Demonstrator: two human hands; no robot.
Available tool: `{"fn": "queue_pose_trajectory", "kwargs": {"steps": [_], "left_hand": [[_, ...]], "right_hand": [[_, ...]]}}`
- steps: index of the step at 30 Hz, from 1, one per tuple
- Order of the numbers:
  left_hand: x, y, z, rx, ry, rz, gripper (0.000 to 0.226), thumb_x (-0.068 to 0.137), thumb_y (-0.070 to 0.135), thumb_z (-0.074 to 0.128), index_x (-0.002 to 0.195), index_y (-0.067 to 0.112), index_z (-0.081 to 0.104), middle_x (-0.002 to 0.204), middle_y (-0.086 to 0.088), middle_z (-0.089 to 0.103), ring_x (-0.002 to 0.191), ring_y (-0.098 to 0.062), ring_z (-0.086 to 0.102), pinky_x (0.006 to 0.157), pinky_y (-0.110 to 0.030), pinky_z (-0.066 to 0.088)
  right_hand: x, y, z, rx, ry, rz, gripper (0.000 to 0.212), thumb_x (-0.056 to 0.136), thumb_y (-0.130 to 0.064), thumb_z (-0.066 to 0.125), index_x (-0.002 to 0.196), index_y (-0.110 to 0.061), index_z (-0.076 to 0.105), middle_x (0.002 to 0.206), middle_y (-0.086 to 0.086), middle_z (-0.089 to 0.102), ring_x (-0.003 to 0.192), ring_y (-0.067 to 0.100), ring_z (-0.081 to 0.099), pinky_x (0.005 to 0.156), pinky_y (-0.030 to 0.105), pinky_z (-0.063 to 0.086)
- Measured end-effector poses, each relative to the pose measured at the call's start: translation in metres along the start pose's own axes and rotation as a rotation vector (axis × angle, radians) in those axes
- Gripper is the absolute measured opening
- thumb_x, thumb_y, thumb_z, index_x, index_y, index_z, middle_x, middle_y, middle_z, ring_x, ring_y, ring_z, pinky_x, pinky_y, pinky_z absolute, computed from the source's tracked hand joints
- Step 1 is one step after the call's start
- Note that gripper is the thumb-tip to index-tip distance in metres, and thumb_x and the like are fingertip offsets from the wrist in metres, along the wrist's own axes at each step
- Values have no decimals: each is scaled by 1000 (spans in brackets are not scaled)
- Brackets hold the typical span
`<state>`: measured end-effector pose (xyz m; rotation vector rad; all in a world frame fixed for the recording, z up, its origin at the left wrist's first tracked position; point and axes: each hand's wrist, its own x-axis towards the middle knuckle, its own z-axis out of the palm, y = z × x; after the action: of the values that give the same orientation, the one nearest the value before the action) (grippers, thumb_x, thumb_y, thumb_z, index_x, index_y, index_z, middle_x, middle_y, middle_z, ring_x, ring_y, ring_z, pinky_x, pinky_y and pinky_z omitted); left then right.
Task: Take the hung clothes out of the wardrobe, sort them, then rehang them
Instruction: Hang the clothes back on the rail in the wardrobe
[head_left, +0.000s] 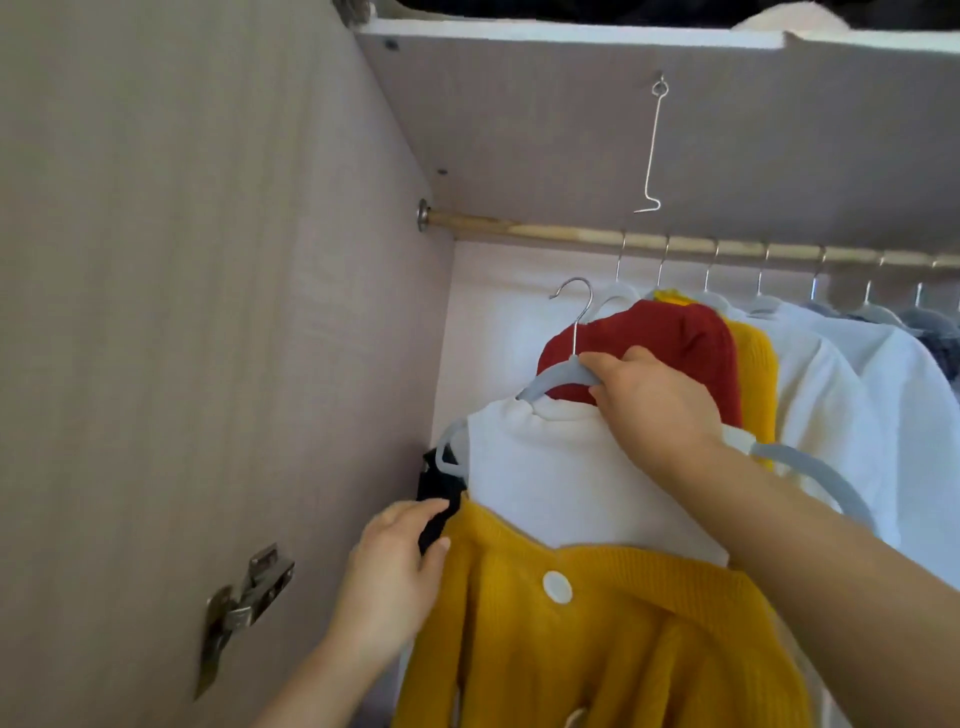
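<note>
R hand (649, 400) grips grey hanger (550, 382) w/ white top (561, 478); hook hangs free just below rod (519, 231). L hand (395, 566) pinches black cloth (436, 499) beside yellow cardigan (597, 649).

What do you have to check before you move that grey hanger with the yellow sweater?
1. Right hand grips the grey hanger by its neck: ok.
2. Hook caught on the rod: not ok, it hangs free below the rod.
3. Bare rod to the left of the hung clothes: ok.
4. Left hand pinches the black cloth: ok.
5. Yellow cardigan sits squarely on the hanger: cannot tell, its shoulders are hidden.
</note>
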<state>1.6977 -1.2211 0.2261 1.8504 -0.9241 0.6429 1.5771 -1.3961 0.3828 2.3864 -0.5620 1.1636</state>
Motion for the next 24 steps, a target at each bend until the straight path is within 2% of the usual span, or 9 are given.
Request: {"fn": "queue_pose_trajectory", "kwargs": {"steps": [3,7,11,16,22,24], "left_hand": [[38,-8,3,39,37,24,40,92,24,53,131,26,48,130,9,49,119,-4,42,96,-13,26],[85,-14,6,68,89,91,37,90,18,56,126,26,52,122,10,53,107,3,39,88,-7,23],[120,-25,13,102,132,95,40,88,19,59,127,24,52,126,6,53,117,-8,45,93,-12,26],[144,-38,22,169,130,91,44,88,23,58,130,29,46,131,6,49,122,-9,43,98,-16,29],[156,-58,30,224,76,64,51,89,31,55,135,35,34,137,8,43,127,-7,40,103,-14,27],[157,-64,33,225,76,45,54,88,33,55,136,37,31,139,9,42,127,-7,40,104,-16,29]], "right_hand": [[49,8,7,0,3,19,39,91,-11,43,127,-28,46,107,6,49,89,31,59,59,32,40],[105,19,14,13,0,74,34,88,-7,47,116,-25,51,92,4,41,82,30,54,61,30,37],[146,24,22,35,38,114,36,87,-2,43,115,-23,53,107,9,50,96,32,58,66,30,37],[185,28,34,66,53,132,38,87,-1,41,116,-22,55,116,10,54,104,29,58,71,30,37],[210,41,68,87,26,137,35,89,-4,41,116,-21,55,114,11,53,105,32,56,78,33,43],[209,46,85,80,3,123,37,87,-3,43,118,-21,53,107,10,51,98,33,57,74,33,44]]}}
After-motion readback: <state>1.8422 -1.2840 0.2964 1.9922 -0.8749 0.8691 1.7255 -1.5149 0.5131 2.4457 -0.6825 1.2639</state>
